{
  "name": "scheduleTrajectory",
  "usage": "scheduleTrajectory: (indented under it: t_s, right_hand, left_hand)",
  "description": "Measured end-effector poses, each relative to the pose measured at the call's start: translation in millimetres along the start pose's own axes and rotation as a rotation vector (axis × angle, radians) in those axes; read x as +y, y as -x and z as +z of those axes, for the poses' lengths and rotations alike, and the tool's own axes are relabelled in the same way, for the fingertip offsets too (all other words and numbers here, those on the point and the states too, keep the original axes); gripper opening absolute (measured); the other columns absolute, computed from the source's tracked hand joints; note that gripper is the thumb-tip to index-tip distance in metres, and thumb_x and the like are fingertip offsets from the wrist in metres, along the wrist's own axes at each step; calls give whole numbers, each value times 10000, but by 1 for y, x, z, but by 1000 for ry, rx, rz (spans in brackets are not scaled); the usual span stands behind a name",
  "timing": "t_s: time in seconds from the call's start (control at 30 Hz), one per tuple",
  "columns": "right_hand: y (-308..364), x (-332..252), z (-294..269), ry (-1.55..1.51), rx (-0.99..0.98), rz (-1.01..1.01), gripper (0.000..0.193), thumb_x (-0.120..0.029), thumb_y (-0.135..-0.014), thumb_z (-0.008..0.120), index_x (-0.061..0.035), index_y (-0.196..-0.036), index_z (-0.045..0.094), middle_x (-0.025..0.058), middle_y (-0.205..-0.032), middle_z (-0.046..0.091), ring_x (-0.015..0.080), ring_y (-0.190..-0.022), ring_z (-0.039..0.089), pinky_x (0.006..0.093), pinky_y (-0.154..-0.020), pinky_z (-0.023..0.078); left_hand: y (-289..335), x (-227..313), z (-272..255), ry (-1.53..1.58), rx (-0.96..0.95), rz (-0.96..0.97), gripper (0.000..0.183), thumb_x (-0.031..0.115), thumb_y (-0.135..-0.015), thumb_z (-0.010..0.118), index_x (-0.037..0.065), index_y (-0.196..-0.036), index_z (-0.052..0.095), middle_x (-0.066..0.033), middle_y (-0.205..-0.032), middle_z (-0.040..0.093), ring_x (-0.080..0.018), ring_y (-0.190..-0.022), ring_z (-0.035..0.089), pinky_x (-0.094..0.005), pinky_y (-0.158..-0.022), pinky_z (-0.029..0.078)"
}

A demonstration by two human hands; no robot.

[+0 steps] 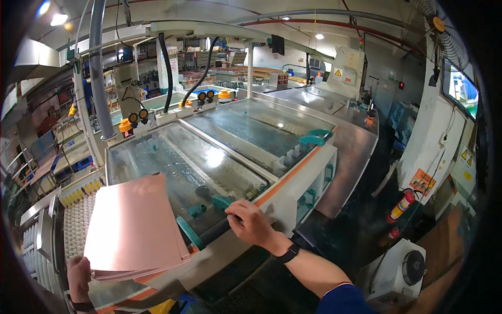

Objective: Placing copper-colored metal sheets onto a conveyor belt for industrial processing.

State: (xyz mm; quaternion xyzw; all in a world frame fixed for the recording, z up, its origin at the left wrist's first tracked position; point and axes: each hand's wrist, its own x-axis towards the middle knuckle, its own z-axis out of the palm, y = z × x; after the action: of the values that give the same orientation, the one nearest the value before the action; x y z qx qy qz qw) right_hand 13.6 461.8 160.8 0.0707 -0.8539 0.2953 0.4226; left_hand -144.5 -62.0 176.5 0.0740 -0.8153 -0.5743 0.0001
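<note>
left hand (pixel 79 273) gripping a stack of pinkish sheets (pixel 136 225), stack's over the near left corner of the clear-topped machine (pixel 219 146), right hand (pixel 252 225) kinda curled by a green handle (pixel 222 201), can't tell if it's holding anything

Flat, copper-pink sheets (pixel 130 225), stacked with edges slightly fanned, overlap the near left corner of the clear-topped machine (pixel 225 150).

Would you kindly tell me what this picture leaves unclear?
In the head view:
Copper-coloured sheets: number hidden beneath the top one.
Right hand: its fingers hide any contact with the green handle.
Gauges: readings too small.
Left hand: forearm cut off by the lower edge.
</note>
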Motion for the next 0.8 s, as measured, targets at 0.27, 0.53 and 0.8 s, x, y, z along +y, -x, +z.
scheduleTrajectory:
  t_s: [0.27, 0.53, 0.8]
  right_hand:
    - [-11, 23, 34, 101, 140, 52, 118, -69, -825, 665, 0, -921, 674, 156, -963, 664, 367, -929, 634, 434, -822, 522]
    - [-19, 27, 38, 250, -17, 252, 195, -180, -861, 660, -24, -975, 690, 161, -1078, 656, 366, -1063, 602, 444, -908, 501]
    - [-36, 15, 67, 434, -147, 558, 384, -340, -850, 671, -49, -1100, 701, 192, -1128, 685, 383, -1079, 627, 468, -948, 489]
  left_hand:
    - [-27, -37, -19, 617, -211, -47, 118, 115, -978, 513, 83, -889, 584, 12, -799, 584, -101, -754, 564, -246, -667, 432]
    - [-44, -56, -85, 682, -158, 129, 140, 110, -975, 458, 82, -948, 592, 33, -814, 574, -82, -709, 515, -219, -675, 407]
    - [-135, -168, -202, 870, -89, 120, 169, -28, -875, 464, 50, -957, 590, -28, -836, 604, -131, -681, 577, -255, -548, 449]
